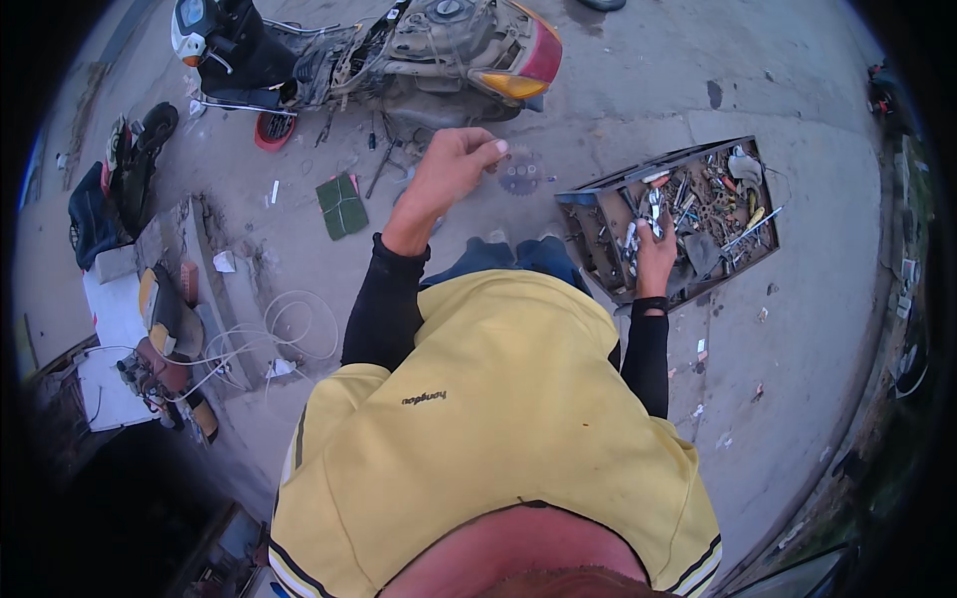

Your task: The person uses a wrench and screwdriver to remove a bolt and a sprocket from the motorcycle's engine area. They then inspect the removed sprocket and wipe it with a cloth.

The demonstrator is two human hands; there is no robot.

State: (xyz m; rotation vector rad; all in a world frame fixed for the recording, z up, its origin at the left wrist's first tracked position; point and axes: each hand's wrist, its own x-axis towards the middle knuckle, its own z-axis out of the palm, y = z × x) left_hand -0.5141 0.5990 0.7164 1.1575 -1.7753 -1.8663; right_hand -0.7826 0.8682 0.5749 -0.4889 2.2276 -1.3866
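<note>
My left hand (451, 177) is raised in front of my chest, its thumb and forefinger pinched together; whatever they hold is too small to make out. Just right of those fingertips, a flat dark metal disc with holes and a toothed rim (522, 174) shows against the ground. My right hand (654, 257) reaches into an open metal toolbox (600, 254), fingers closed around a silver-coloured metal tool (655, 202) whose exact kind is unclear. Pliers, screwdrivers and many loose metal parts fill the box around it, among them a yellow-handled tool (756, 216).
A partly stripped motor scooter (429, 55) stands ahead. A red bowl (274, 131) and a string-tied green packet (342, 206) rest on the concrete. At left are a concrete ledge (214, 289), a coiled pale hose (299, 329) and a dark seat (95, 219).
</note>
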